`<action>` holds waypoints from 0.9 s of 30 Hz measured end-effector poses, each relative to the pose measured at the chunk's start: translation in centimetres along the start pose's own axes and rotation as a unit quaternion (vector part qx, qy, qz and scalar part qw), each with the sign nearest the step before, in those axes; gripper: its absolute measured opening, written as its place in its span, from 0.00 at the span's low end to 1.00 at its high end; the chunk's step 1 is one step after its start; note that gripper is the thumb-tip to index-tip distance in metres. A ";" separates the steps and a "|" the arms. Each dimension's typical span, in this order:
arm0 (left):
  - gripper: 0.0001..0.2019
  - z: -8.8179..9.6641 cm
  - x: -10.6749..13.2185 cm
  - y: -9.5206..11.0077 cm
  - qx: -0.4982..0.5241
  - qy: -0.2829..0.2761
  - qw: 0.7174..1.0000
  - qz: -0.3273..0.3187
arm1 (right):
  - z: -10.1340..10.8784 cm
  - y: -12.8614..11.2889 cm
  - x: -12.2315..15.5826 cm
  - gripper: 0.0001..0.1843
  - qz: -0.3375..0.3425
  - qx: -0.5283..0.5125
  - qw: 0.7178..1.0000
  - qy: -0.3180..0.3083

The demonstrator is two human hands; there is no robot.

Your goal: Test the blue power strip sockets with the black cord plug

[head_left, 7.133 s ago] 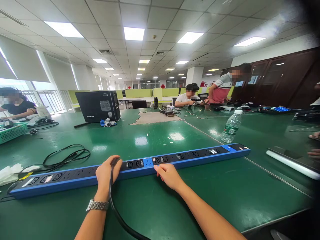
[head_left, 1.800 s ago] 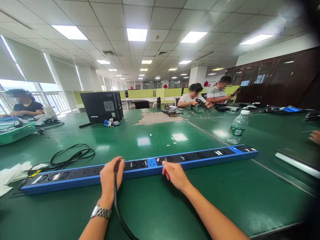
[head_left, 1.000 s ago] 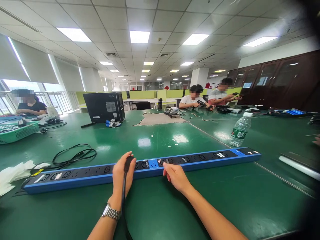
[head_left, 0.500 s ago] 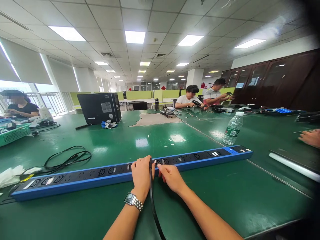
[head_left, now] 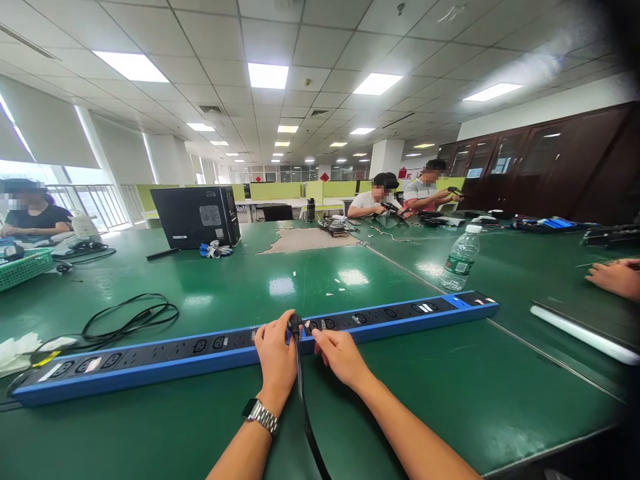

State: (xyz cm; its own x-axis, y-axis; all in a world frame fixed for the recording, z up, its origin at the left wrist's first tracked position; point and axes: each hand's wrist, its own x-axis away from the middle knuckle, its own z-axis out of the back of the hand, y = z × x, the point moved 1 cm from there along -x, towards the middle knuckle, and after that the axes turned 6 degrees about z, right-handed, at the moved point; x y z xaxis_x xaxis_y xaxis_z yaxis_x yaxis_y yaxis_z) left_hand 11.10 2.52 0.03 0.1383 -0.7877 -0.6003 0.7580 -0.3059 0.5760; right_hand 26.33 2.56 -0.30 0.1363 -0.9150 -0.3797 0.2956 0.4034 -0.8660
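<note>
A long blue and black power strip (head_left: 165,365) lies slantwise across the green table. Near its middle, a black plug (head_left: 295,323) stands at the strip's sockets, and its thick cord (head_left: 306,413) runs down toward me. My left hand (head_left: 276,353), with a metal watch (head_left: 261,416) on the wrist, has index finger and thumb closed about the plug; how far the plug sits in a socket is hidden. Just right of it, my right hand (head_left: 343,357) has its thumb at the strip's top and curled fingers at its front edge. A small white bit (head_left: 307,325) shows between the hands.
A water bottle (head_left: 460,259) stands behind the strip's right end. At left lie a coiled black cable (head_left: 130,317) and white tissue (head_left: 19,353). Farther back are a black computer case (head_left: 196,217) and gloves (head_left: 216,250). Another person's hand (head_left: 617,277) is at right; several people sit around.
My left hand has shifted slightly left and uncovered more of the plug's top. My right hand stays at the strip. The whole view has moved a little.
</note>
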 end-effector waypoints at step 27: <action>0.15 0.5 1.1 2.0 0.020 -0.034 0.996 -0.085 | 4.0 -0.5 -1.2 0.21 -0.253 -0.412 0.855 0.185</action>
State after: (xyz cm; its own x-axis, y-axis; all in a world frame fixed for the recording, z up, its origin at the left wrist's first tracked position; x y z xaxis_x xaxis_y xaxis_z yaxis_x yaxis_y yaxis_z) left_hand 12.44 0.80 0.76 -0.0336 -0.7567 -0.6529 0.7407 -0.4574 0.4921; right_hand 29.77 3.44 1.88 -0.1652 -0.9720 0.1672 -0.5601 -0.0471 -0.8271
